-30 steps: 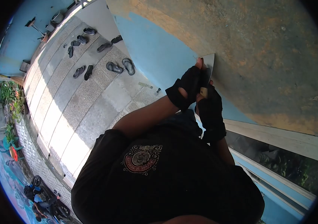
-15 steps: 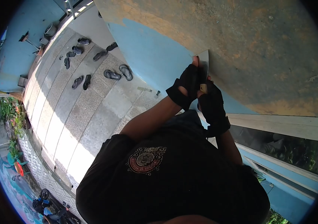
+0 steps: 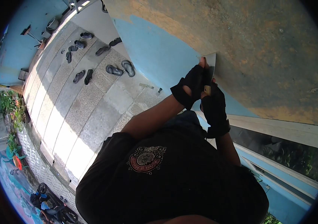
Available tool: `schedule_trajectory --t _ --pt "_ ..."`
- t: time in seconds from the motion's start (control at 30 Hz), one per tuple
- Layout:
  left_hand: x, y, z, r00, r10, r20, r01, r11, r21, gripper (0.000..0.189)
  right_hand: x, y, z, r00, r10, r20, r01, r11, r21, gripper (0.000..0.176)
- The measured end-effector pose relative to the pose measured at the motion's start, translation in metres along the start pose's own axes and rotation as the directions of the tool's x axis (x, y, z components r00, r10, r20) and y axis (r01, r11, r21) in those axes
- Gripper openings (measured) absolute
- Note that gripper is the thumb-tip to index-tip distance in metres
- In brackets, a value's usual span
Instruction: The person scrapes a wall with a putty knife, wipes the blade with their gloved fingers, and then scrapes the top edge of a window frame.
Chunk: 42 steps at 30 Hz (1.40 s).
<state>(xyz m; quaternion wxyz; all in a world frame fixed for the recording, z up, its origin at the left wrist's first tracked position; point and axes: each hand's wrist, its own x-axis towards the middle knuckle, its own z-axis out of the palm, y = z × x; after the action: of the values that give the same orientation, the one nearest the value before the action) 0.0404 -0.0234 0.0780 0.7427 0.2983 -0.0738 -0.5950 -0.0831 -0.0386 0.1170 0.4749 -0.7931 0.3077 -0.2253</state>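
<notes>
A scraper with a wide metal blade [image 3: 212, 65] and a wooden handle [image 3: 207, 89] is held in both hands against the wall. My left hand [image 3: 193, 84], in a black fingerless glove, is closed on the blade side, with a fingertip showing near the blade's far end. My right hand [image 3: 215, 106], gloved the same way, wraps around the handle, mostly covering it. The blade's outer edge lies at the wall [image 3: 256, 56], whose surface is a patchy grey-brown beside a light blue painted area [image 3: 159, 46]. Whether the edge touches the wall is hard to tell.
Several sandals [image 3: 128, 68] lie on the tiled floor [image 3: 91, 115] to the left. A flat strip-like object [image 3: 146, 86] and a small dark item [image 3: 159, 90] rest near the wall's foot. A window ledge [image 3: 278, 128] runs at right. A person [image 3: 49, 214] is beside a motorbike [image 3: 69, 214].
The view has turned slightly. Both hands and the scraper appear a little further right and lower in the picture, with the same grip.
</notes>
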Motion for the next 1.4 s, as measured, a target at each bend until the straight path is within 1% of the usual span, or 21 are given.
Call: schedule_trajectory --t 0.07,0.13,0.27,0.37,0.43,0.47,0.53,0.67,0.7,0.77,0.83,0.9,0.93,1.03,1.07,1.1,1.17,1.23,1.3,1.33,1.4 --pt "0.005 0.004 -0.009 0.997 -0.070 0.015 0.071 0.991 -0.115 0.065 -0.001 0.003 -0.003 1.000 0.008 0.005 -0.008 1.000 0.006 0.026" --pt "-0.001 -0.002 -0.005 0.995 -0.097 0.019 0.098 0.989 -0.111 0.065 -0.005 0.008 -0.001 0.997 0.080 0.012 -0.079 0.993 -0.093 0.024" --pt "0.000 0.007 0.001 0.999 -0.037 0.009 0.037 0.997 -0.062 0.064 -0.002 0.004 -0.004 1.000 -0.002 -0.021 0.002 1.000 -0.022 0.020" --pt "0.002 0.003 -0.005 0.997 -0.078 0.021 0.080 0.986 -0.148 0.064 -0.002 -0.002 -0.002 1.000 0.005 0.021 -0.003 0.994 -0.107 0.023" --pt "-0.005 0.001 0.005 0.998 -0.059 0.032 0.063 0.990 -0.125 0.064 -0.006 -0.004 -0.002 0.959 -0.266 -0.099 0.238 0.944 -0.229 0.018" --pt "-0.009 0.001 0.010 1.000 -0.019 0.012 0.019 1.000 -0.008 0.063 -0.005 -0.005 -0.001 0.955 -0.281 -0.099 0.253 0.940 -0.229 0.018" --pt "-0.002 0.014 0.006 1.000 -0.018 0.008 0.018 0.999 -0.036 0.063 -0.004 -0.002 -0.001 0.998 0.038 -0.041 -0.037 0.999 0.013 0.017" --pt "-0.002 0.008 0.002 0.996 -0.077 0.040 0.081 0.990 -0.113 0.063 -0.005 0.014 0.000 1.000 0.026 0.001 -0.025 0.983 -0.184 0.023" --pt "-0.007 0.006 0.006 0.991 -0.103 0.082 0.114 0.983 -0.141 0.063 -0.015 0.009 -0.001 1.000 0.028 0.006 -0.027 0.982 -0.185 0.023" --pt "-0.001 0.004 0.004 0.996 -0.049 0.076 0.055 0.996 -0.072 0.062 -0.013 -0.002 -0.005 0.996 0.085 -0.039 -0.083 0.995 0.050 0.029" --pt "0.003 0.004 -0.002 0.996 -0.037 0.083 0.047 0.991 -0.121 0.062 -0.006 -0.014 -0.003 0.997 0.070 -0.038 -0.070 0.998 0.000 0.028" --pt "-0.002 0.000 -0.005 0.985 -0.119 0.127 0.139 0.977 -0.161 0.061 -0.007 -0.005 -0.003 0.981 0.192 0.002 -0.191 0.978 -0.078 0.031" --pt "-0.009 0.004 0.005 0.991 -0.104 0.087 0.115 0.984 -0.133 0.060 -0.008 -0.008 -0.004 0.999 -0.002 -0.035 -0.001 0.998 -0.067 0.016" --pt "-0.003 0.003 0.011 1.000 -0.022 0.016 0.023 0.997 -0.071 0.061 -0.011 -0.013 -0.011 0.998 0.054 -0.011 -0.054 0.999 -0.007 0.012" --pt "0.002 0.005 0.006 1.000 -0.016 0.015 0.018 0.996 -0.092 0.061 -0.007 0.000 -0.002 0.997 -0.030 -0.066 0.028 0.999 -0.029 0.011" --pt "0.003 0.008 0.002 1.000 -0.020 0.014 0.022 0.993 -0.113 0.062 0.001 0.004 0.002 0.997 -0.032 -0.072 0.030 0.999 -0.031 0.011" --pt "-0.003 0.008 0.003 0.999 -0.038 -0.027 0.035 0.994 -0.106 0.062 0.003 0.009 0.004 0.999 -0.036 -0.010 0.035 0.997 -0.071 0.019" --pt "-0.004 0.007 0.002 0.997 -0.032 0.066 0.038 0.994 -0.098 0.061 -0.009 -0.001 -0.004 1.000 -0.014 0.005 0.014 0.992 -0.123 0.024" --pt "0.004 0.006 0.004 0.998 -0.014 0.061 0.021 0.993 -0.120 0.061 -0.008 -0.012 -0.010 0.996 0.090 0.013 -0.090 0.996 -0.005 0.036" --pt "0.007 0.010 0.002 0.999 -0.009 0.034 0.013 0.991 -0.130 0.060 -0.003 -0.008 -0.007 0.999 0.050 -0.002 -0.050 0.993 -0.109 0.035" --pt "0.003 0.014 -0.001 0.999 0.025 -0.044 -0.030 0.992 -0.126 0.059 0.009 -0.008 -0.001 0.996 0.086 0.029 -0.083 0.991 -0.100 0.036"
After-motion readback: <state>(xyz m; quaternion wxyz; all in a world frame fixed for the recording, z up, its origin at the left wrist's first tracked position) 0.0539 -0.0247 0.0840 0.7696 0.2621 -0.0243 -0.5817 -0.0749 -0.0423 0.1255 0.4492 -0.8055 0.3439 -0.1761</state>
